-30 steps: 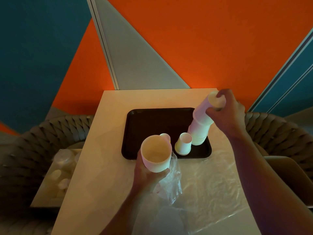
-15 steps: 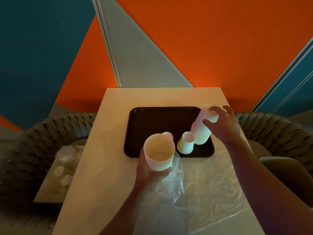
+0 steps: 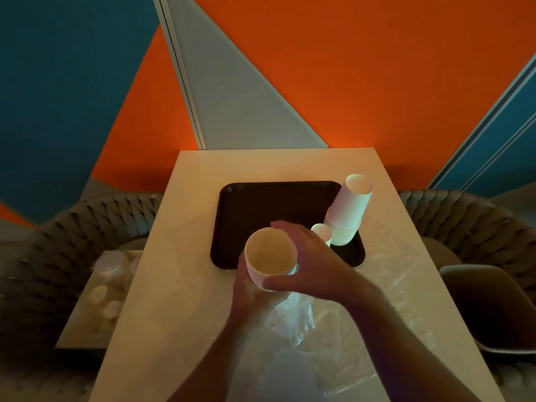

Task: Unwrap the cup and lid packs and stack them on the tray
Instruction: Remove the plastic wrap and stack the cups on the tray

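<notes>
Cups (image 3: 271,258) sit gripped in both hands (image 3: 311,264) above the desk (image 3: 185,256); the right has left the tray's (image 3: 275,198) stack (image 3: 349,216), apparently to lift off another batch.

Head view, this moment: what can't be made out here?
- Small cup on the tray: lower part hidden by the right hand.
- Held cups: how many are nested, covered by both hands; left hand mostly behind them.
- Items on the low side table: too dim and blurred to identify.
- Plastic wrap: contents unclear.
</notes>
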{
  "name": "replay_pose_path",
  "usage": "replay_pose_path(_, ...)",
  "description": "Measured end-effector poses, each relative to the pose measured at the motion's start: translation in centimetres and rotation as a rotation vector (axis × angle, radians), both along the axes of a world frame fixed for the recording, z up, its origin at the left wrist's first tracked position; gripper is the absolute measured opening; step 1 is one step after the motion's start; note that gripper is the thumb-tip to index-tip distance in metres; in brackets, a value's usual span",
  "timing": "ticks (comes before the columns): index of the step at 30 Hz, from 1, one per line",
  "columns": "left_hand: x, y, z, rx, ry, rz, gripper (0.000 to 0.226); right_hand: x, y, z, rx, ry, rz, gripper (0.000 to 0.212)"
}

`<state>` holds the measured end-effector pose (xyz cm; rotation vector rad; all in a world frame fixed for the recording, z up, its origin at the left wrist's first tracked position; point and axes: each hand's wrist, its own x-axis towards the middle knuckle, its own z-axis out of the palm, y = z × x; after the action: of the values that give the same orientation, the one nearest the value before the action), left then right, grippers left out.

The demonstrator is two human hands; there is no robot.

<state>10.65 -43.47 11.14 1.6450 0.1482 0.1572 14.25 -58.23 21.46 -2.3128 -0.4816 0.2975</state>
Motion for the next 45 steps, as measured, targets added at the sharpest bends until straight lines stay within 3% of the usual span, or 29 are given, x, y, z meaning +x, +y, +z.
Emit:
replay_pose_path(9,0.0,-0.1,0.2,0.041,-0.028,0.033,0.105,0.2,0.7,0.0,-0.028,-0.091,-0.046,0.113)
replay_pose_path(15,0.0,0.0,0.2,0.102,-0.057,0.025,0.108,0.3,0.6,0.2,0.015,-0.098,-0.075,0.096)
replay_pose_path(21,-0.3,0.1,0.0,0.068,-0.031,-0.009,0.109,0.2,-0.1,2.5,0.354,0.068,-0.166,0.089)
replay_pose_path(27,-0.5,0.1,0.4,0.009,-0.028,-0.032,0.101,0.1,-2.0,6.2,0.667,-0.024,-0.206,0.088)
replay_pose_path(32,-0.6,0.1,0.4,-0.004,-0.022,-0.018,0.100,-0.3,-2.1,5.3,0.657,-0.049,-0.190,0.092)
replay_pose_path(39,-0.6,0.0,0.5,-0.010,-0.018,-0.016,0.097,-0.7,-0.6,0.0,0.542,0.084,-0.253,0.085)
replay_pose_path(45,-0.7,-0.1,0.7,-0.012,-0.030,-0.019,0.097,0.0,-0.7,-0.4,0.552,0.033,-0.314,0.089)
